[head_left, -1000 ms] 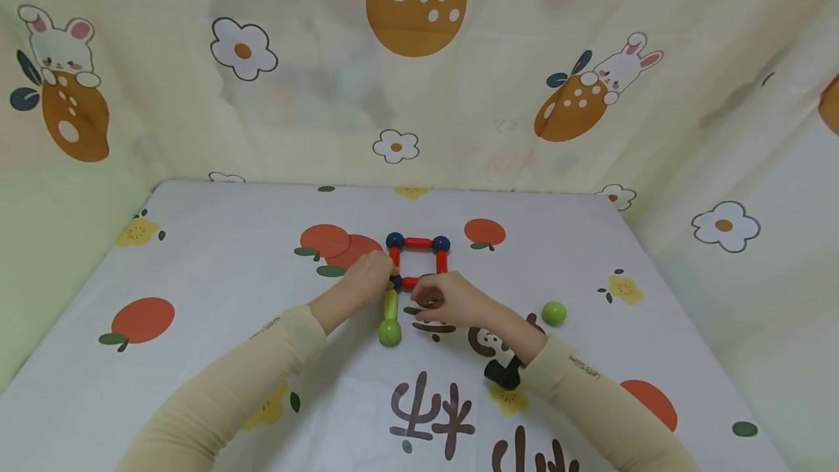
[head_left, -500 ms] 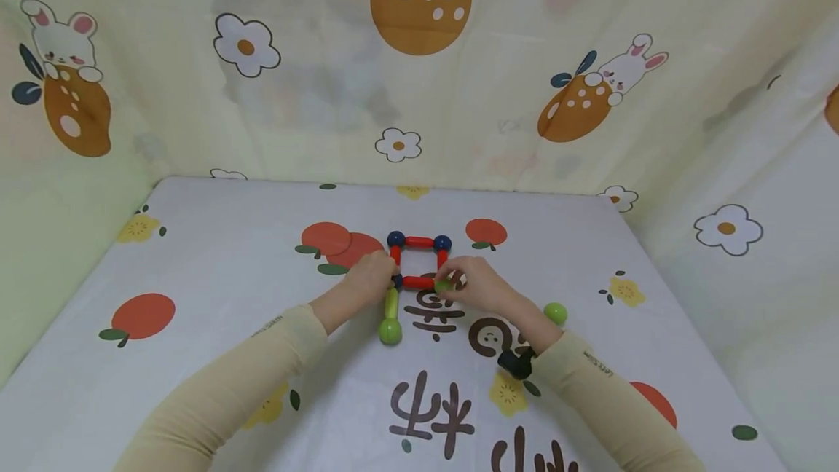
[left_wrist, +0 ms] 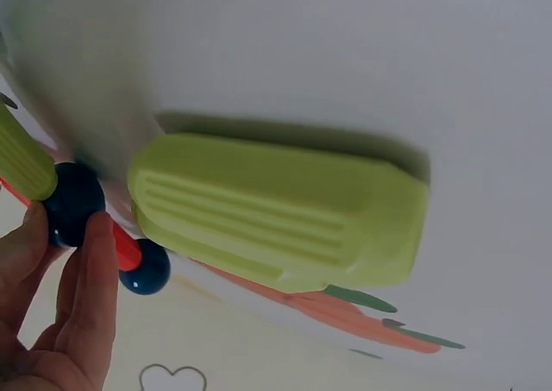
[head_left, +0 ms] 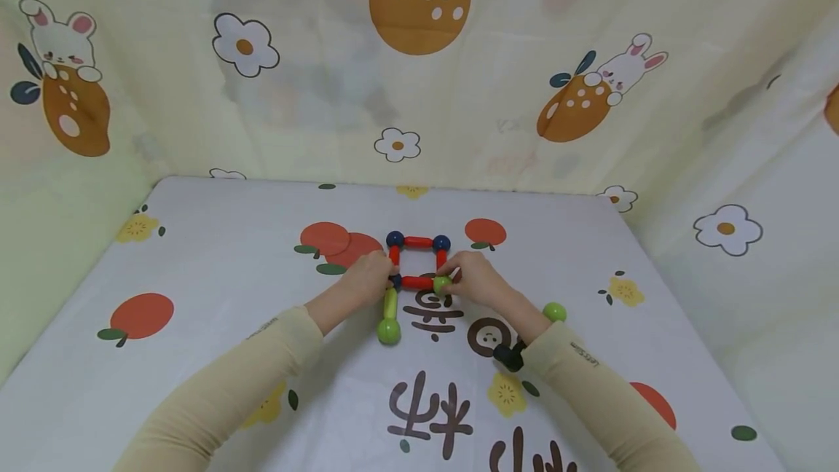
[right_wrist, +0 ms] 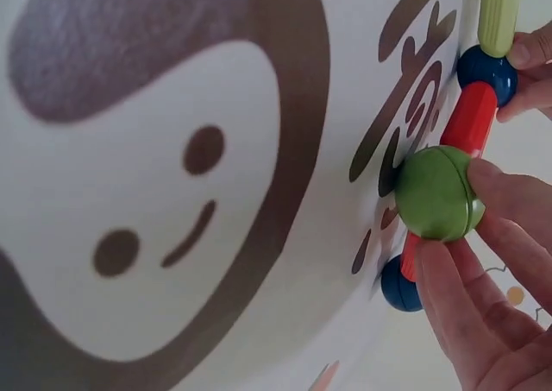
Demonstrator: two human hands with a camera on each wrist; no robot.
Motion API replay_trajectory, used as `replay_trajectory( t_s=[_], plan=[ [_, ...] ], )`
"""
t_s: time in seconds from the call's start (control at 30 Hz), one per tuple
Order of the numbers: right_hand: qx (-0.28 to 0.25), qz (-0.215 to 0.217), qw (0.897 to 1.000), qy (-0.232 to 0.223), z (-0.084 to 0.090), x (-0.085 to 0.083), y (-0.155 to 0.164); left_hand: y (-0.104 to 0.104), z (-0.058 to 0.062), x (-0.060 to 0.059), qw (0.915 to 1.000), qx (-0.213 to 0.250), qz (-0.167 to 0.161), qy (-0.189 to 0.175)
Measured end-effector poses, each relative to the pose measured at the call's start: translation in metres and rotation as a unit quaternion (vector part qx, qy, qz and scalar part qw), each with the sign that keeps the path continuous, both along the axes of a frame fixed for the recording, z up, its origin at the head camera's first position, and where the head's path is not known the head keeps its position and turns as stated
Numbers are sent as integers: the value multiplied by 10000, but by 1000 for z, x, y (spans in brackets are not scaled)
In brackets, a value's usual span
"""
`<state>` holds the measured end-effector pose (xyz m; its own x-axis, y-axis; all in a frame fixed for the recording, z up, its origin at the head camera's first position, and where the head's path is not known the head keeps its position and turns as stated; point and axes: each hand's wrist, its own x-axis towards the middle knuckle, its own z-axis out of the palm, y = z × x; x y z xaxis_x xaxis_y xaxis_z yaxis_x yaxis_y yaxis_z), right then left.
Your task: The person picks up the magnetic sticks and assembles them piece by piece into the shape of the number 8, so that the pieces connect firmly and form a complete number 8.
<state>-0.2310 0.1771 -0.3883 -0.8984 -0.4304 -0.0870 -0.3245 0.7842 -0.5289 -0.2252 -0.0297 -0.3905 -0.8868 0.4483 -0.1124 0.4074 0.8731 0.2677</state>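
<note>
A white cloth (head_left: 197, 253) with printed oranges and big brown letters covers the table, and bunny cloth hangs behind. On it lies a square (head_left: 417, 261) of smooth red sticks and round blue balls. The right hand (head_left: 475, 279) pinches a shiny green ball (head_left: 442, 284) at the square's near right corner. The left hand (head_left: 367, 277) pinches the near left blue ball (left_wrist: 73, 203); its fingers hide part of it. A ridged green stick (head_left: 390, 304) with a second green ball (head_left: 389, 331) points toward the person. A third green ball (head_left: 554, 312) sits half hidden behind the right sleeve.
</note>
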Motion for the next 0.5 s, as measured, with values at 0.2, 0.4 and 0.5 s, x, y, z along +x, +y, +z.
replay_trajectory(
  t_s=[0.2, 0.4, 0.5],
  plan=[
    [-38, -147, 9996, -219, -1, -3, 1, -11, 3, -6, 9961, 592, 47, -645],
    [0, -166, 9994, -308, -1, -3, 0, -24, 12, -10, 9923, 943, 10, -806],
    [29, -182, 9993, -315, -1, -2, 1, -28, 12, -10, 9928, 977, -121, -682]
  ],
)
